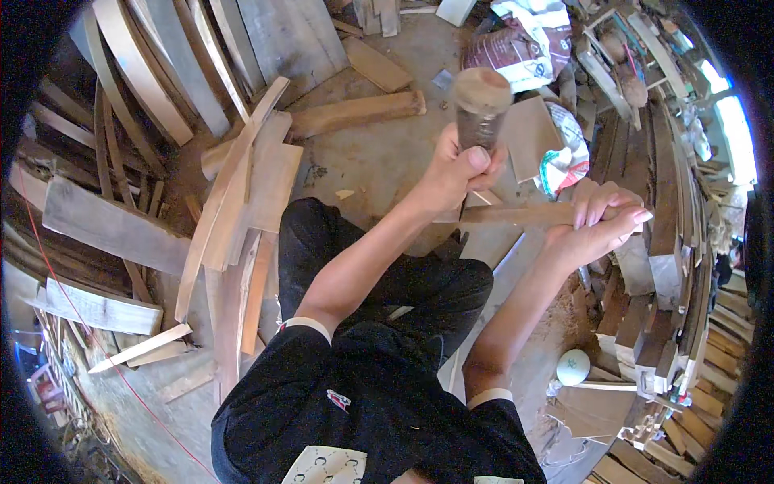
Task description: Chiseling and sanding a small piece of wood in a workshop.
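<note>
My left hand [461,171] is closed around an upright dark cylinder with a round tan top [482,101]; I cannot make out its exact kind. Below that fist, a thin dark piece reaches down beside a wooden strip [512,214]. The strip lies crosswise in front of my knees, its left end partly behind my left forearm. Farther right, my right hand [601,218] grips the strip's right end, fingers over the top and thumb pointing right.
Stacked boards [234,194] lie to my left, with long planks [149,73] behind them. Timber piles [669,218] line the right side. A printed sack [524,44] and a brown flat panel [524,137] are ahead. Near my right elbow sits a pale round ball [573,367]. A red cord [81,315] crosses the left.
</note>
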### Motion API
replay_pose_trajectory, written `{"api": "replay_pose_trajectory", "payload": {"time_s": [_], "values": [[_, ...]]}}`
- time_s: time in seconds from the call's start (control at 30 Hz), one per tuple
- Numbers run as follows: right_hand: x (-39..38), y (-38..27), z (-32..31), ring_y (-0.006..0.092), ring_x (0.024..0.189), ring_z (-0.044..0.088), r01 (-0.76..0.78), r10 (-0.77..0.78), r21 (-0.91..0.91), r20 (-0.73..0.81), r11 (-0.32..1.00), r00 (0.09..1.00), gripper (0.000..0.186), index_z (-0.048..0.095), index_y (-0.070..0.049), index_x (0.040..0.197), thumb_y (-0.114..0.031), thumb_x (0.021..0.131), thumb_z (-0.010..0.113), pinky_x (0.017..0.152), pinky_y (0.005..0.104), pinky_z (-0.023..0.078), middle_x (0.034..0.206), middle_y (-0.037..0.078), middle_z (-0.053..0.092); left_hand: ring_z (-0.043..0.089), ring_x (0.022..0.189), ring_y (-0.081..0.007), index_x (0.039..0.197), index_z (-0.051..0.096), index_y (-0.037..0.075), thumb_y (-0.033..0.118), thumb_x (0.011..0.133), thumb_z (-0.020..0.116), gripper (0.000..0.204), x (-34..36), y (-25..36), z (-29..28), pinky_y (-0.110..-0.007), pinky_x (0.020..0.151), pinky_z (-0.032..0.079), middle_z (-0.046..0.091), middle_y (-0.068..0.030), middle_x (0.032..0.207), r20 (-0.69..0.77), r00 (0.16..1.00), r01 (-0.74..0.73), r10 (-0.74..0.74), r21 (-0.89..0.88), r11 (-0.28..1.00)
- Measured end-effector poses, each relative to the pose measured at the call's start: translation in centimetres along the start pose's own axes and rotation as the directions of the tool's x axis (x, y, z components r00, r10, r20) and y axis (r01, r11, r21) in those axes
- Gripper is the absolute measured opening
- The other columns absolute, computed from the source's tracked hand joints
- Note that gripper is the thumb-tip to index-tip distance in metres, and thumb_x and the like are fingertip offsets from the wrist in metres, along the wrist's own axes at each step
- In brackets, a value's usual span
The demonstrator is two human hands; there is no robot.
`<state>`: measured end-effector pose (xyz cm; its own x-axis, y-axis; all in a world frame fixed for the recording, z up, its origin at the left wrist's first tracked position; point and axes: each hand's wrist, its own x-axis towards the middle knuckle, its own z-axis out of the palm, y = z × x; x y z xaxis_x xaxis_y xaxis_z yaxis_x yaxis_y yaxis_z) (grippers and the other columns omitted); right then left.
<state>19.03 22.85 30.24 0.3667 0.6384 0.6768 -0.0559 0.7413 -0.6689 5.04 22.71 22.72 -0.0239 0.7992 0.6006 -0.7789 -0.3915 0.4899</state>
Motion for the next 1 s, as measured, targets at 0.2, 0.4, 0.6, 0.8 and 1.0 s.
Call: {"api": "replay_pose_trajectory", "payload": {"time_s": [0.2, 0.4, 0.6, 0.8, 1.0], "values": [[-0.5, -0.6, 0.1, 0.0056, 0.039, 0.025, -0.008, 0.003, 0.101, 0.043, 0.995, 0.999, 0.037, 0.042, -0.01, 0.078, -0.039, 0.1, 0.04, 0.034, 0.0208, 0.017, 0.056, -0.001, 0.035, 0.033, 0.044, -0.0053, 0.078, 0.047, 0.008, 0.046, 0.093, 0.052, 0.041, 0.9, -0.5, -1.3, -0.023, 0.041, 0.023, 0.043, 0.0023, 0.058, -0.006, 1.0, 0.007, -0.007, 0.023, 1.0], [-0.5, 0.0, -0.7, 0.0057, 0.04, 0.025, -0.028, 0.02, 0.143, 0.057, 0.989, 0.998, 0.038, 0.044, -0.01, 0.079, -0.043, 0.098, 0.044, 0.035, 0.021, 0.017, 0.056, -0.001, 0.035, 0.048, 0.067, -0.0128, 0.103, 0.049, 0.007, 0.034, 0.097, 0.049, 0.028, -1.1, 1.4, -1.0, -0.028, 0.06, 0.04, 0.049, -0.0014, 0.075, -0.511, 0.835, -0.032, 0.203, 0.322, 0.946], [-0.4, -0.8, -4.9, 0.0035, 0.04, 0.022, -0.116, 0.115, 0.241, 0.019, 0.964, 0.993, 0.042, 0.043, -0.016, 0.071, -0.05, 0.094, 0.05, 0.038, 0.0215, 0.016, 0.052, -0.006, 0.031, 0.057, 0.102, -0.02, 0.115, 0.043, 0.016, 0.013, 0.095, 0.055, 0.024, -7.4, 1.8, -6.9, -0.051, 0.09, 0.05, 0.059, -0.0076, 0.107, -0.718, 0.695, 0.026, 0.031, 0.069, 0.997], [-0.6, -1.1, -12.9, 0.0043, 0.041, 0.016, -0.185, 0.196, 0.323, 0.0, 0.928, 0.981, 0.04, 0.037, -0.018, 0.068, -0.043, 0.096, 0.051, 0.047, 0.0227, 0.018, 0.05, -0.006, 0.026, 0.048, 0.063, -0.0139, 0.101, 0.04, 0.014, 0.028, 0.093, 0.06, 0.025, -11.7, -2.1, -11.9, -0.037, 0.066, 0.053, 0.046, -0.0011, 0.075, -0.903, 0.397, 0.035, -0.168, -0.168, 0.985], [-2.1, -1.6, -14.4, 0.0035, 0.039, 0.018, -0.227, 0.202, 0.425, 0.104, 0.876, 0.974, 0.034, 0.036, -0.017, 0.07, -0.031, 0.1, 0.044, 0.047, 0.0218, 0.02, 0.048, -0.007, 0.025, 0.035, 0.049, -0.0105, 0.083, 0.038, 0.014, 0.038, 0.091, 0.061, 0.034, -14.7, -9.9, -16.9, -0.026, 0.043, 0.028, 0.038, 0.0022, 0.065, -0.933, 0.107, -0.035, -0.345, -0.35, 0.936]]}}
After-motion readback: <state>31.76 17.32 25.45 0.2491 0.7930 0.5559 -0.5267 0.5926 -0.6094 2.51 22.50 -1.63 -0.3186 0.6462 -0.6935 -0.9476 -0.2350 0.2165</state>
